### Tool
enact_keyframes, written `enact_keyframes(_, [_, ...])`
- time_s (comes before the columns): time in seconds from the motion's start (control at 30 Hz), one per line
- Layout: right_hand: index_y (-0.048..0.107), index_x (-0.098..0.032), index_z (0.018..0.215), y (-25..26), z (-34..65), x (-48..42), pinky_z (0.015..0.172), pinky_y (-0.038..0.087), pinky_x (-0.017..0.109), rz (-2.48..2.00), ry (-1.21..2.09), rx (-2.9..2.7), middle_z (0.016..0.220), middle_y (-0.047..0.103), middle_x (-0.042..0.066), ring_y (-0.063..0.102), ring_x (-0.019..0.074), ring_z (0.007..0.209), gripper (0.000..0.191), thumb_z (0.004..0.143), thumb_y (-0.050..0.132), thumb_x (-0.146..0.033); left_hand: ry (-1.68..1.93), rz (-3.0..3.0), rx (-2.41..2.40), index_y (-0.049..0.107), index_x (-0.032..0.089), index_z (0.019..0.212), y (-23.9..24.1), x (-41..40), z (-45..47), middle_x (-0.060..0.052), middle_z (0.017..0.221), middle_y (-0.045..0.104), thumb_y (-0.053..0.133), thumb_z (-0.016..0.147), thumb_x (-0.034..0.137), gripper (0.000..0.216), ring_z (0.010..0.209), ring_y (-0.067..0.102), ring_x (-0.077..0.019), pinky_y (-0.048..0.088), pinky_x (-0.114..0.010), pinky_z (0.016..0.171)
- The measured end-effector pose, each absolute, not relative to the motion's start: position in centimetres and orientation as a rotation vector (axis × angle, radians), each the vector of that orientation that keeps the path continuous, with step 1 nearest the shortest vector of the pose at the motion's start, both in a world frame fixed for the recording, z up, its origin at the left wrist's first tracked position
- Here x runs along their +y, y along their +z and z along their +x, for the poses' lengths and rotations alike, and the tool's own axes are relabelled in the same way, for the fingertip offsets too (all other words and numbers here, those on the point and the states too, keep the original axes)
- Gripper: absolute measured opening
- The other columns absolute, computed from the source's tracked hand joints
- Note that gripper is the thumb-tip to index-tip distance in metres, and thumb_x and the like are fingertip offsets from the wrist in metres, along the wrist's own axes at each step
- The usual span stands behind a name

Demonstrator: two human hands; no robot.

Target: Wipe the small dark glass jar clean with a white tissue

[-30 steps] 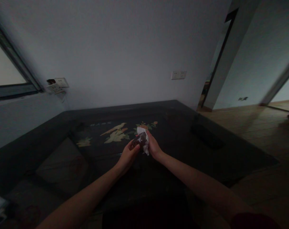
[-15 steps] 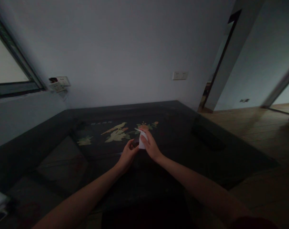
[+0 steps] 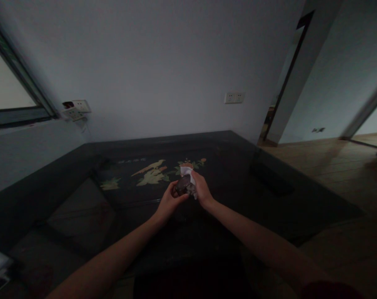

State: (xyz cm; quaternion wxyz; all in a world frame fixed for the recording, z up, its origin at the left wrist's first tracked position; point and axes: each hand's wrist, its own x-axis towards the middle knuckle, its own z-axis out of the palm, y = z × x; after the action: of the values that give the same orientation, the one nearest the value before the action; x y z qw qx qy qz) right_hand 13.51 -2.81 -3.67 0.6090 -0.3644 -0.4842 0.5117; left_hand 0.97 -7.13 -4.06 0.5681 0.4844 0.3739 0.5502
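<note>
1. We hold a small dark round object (image 3: 182, 184) in the air over the dark tabletop (image 3: 238, 182), out in front of us. Our left hand (image 3: 169, 202) pinches it from below and the side. Our right hand (image 3: 201, 189) is closed on a white tissue (image 3: 186, 171), pressed against the object's far side.

2. The pinch is the weak point. Only the fingertips of the left hand seem to bear on the object, so a firm rub from the right hand could twist it loose and drop it onto the tabletop, which looks glossy and hard.

3. The tissue is bunched, with a loose corner standing above the fingers. It could tear or slip out of the right hand under pressure, and bare fingers would then smear the object.

4. The room is very dim. We cannot tell what the object is made of, or whether it is open or sealed, so we may miss dirt or a loose part.

5. The painted birds and flowers (image 3: 152, 173) lie just beyond our hands; a dropped object could scratch that surface.
</note>
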Motion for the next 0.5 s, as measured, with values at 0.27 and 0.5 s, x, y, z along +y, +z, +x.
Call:
enact_keyframes(0.27, [0.050, -0.022, 0.123, -4.9, 12.1, -5.4, 0.104, 0.035, 0.039, -0.889, 0.612, -1.510, 0.123, 0.050, 0.012, 0.047, 0.0215, 0.119, 0.036, 0.092, 0.040, -0.037, 1.435, 1.057, 1.018, 0.053, 0.018, 0.096, -4.5, -6.5, 0.9, -0.005, 0.098, 0.067, 0.081, 0.048, 0.015, 0.056, 0.104, 0.062, -0.0255, 0.043, -0.040, 0.096])
enact_keyframes(0.5, [0.062, -0.020, 0.105, -4.8, 12.5, -3.7, 0.088, 0.044, 0.035, -0.879, 0.876, -1.312, 0.103, 0.064, 0.007, 0.058, 0.0209, 0.097, 0.033, 0.086, 0.047, -0.042, 1.416, 1.131, 1.019, 0.052, 0.019, 0.091, -4.3, -6.7, 1.1, -0.005, 0.097, 0.068, 0.084, 0.047, 0.019, 0.054, 0.100, 0.063, -0.0255, 0.045, -0.040, 0.092])
